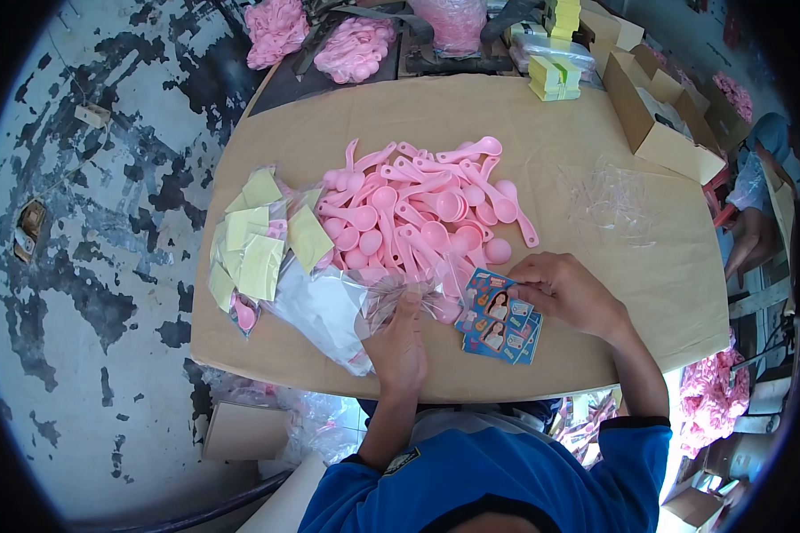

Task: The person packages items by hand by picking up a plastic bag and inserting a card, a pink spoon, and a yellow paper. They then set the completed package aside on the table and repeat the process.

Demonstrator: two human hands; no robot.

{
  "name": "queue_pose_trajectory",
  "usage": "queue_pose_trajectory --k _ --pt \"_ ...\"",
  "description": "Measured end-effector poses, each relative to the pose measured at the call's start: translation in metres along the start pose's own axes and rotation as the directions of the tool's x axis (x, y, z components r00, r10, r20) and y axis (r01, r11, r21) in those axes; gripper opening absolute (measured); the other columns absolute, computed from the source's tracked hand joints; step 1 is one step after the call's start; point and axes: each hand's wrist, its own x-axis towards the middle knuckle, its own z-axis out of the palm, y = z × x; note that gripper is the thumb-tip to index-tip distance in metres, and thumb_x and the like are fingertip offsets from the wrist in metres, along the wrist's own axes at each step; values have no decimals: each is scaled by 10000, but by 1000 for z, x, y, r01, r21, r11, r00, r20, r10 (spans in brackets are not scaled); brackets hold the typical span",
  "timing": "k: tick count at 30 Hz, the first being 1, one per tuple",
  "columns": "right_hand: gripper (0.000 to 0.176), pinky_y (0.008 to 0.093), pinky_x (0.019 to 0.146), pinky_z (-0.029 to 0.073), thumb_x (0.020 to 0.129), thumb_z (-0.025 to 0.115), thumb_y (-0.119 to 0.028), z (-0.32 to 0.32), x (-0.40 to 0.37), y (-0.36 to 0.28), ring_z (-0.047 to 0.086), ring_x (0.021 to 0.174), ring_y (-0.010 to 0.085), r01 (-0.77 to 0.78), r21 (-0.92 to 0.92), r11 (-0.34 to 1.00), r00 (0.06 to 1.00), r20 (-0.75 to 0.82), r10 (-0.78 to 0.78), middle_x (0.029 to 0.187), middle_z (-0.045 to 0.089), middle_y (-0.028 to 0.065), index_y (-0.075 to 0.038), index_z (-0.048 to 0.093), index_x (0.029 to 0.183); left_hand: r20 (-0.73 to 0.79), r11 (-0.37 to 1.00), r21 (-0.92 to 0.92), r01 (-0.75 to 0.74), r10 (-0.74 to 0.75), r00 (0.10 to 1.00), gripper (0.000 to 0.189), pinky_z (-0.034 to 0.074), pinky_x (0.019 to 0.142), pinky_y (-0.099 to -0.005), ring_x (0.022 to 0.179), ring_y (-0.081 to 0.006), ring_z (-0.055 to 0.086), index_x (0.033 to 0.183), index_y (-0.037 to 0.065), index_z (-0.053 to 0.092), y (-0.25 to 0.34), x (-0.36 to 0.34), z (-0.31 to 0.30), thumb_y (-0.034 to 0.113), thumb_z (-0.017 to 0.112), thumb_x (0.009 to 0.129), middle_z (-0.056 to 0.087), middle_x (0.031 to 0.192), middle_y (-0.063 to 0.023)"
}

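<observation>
My left hand (398, 348) is closed, its thumb pressing on a bunched clear plastic bag (387, 293) at the near edge of the spoon pile. To its right, my right hand (567, 293) pinches the upper right edge of a small stack of blue printed cards (496, 322), which fan out a little. Beyond both hands lies a heap of pink measuring spoons (418, 200). White plastic bags (320, 311) lie flat beside my left hand. Farther left are filled clear packets with pale yellow cards (260, 266), a pink spoon showing in one.
Loose clear plastic strips (613, 204) lie at the right of the brown-covered table (542, 115). An open cardboard box (662, 115) stands at the far right corner, near banded yellow cards (556, 78). Pink bundles (356, 49) sit beyond the far edge. Another person's arm (751, 240) shows at right.
</observation>
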Motion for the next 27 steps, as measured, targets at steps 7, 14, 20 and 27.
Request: queue_pose_trajectory --k 7,14,20,27 --pt "181 282 609 512 910 617 -86 1 4 1 622 614 201 2 61 998 980 -197 10 810 677 100 -14 669 1067 64 999 -2 45 -45 997 375 567 817 -367 938 -260 666 1234 -39 463 7 3 8 47 625 907 630 1039 -154" --pt "199 234 550 503 953 574 -119 8 -1 -16 626 630 79 -105 387 916 993 -6 117 812 687 83 -8 633 1107 71 995 93 35 -42 997 374 559 822 -355 953 -249 660 1232 -38 457 5 2 10 35 624 905 638 1038 -172" --pt "192 263 595 525 918 595 -69 9 -2 -15 646 640 113 -15 215 977 996 -78 33 805 690 115 -4 638 1093 80 967 249 49 -71 994 368 556 809 -331 953 -228 655 1224 -59 463 7 -1 16 14 621 900 643 1067 -219" --pt "195 287 588 511 886 606 -52 3 -2 -17 650 625 151 -13 164 986 1000 -13 15 779 683 136 -14 648 1073 134 948 313 58 -104 986 329 547 827 -277 964 -176 657 1180 -56 518 8 -3 20 17 646 886 671 1063 -198"
